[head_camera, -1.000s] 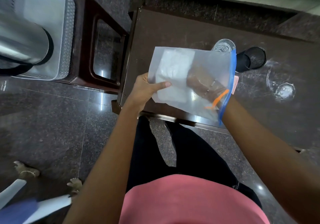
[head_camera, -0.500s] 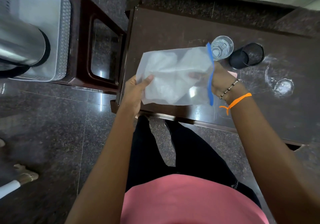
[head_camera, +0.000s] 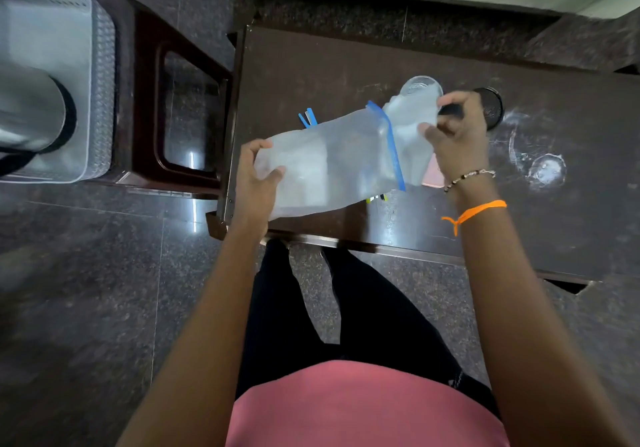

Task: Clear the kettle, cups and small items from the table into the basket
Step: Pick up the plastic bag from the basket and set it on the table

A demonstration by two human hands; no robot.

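Observation:
A clear zip bag [head_camera: 329, 166] with a blue seal strip is held over the dark brown table [head_camera: 311, 62]. My left hand [head_camera: 254, 176] grips its closed bottom end. My right hand [head_camera: 457, 135] pinches a clear plastic sheet [head_camera: 410, 117] sticking out of the bag's mouth. Behind the bag stand a clear glass [head_camera: 420, 85] and a black mesh cup [head_camera: 491, 107], both partly hidden. A steel kettle [head_camera: 31, 114] sits in the white perforated basket [head_camera: 102, 76] at the far left. Small blue items [head_camera: 307, 117] and a pink item [head_camera: 433, 173] lie on the table.
The basket rests on a dark wooden stool [head_camera: 187, 111] left of the table. An upturned clear glass or lid [head_camera: 547, 169] with a wet ring lies at the table's right. A wall ledge runs behind the table. Dark granite floor surrounds everything.
My right hand has come out of the bag and now pulls a clear sheet from its mouth. The bag has stretched out sideways, uncovering small blue items on the table.

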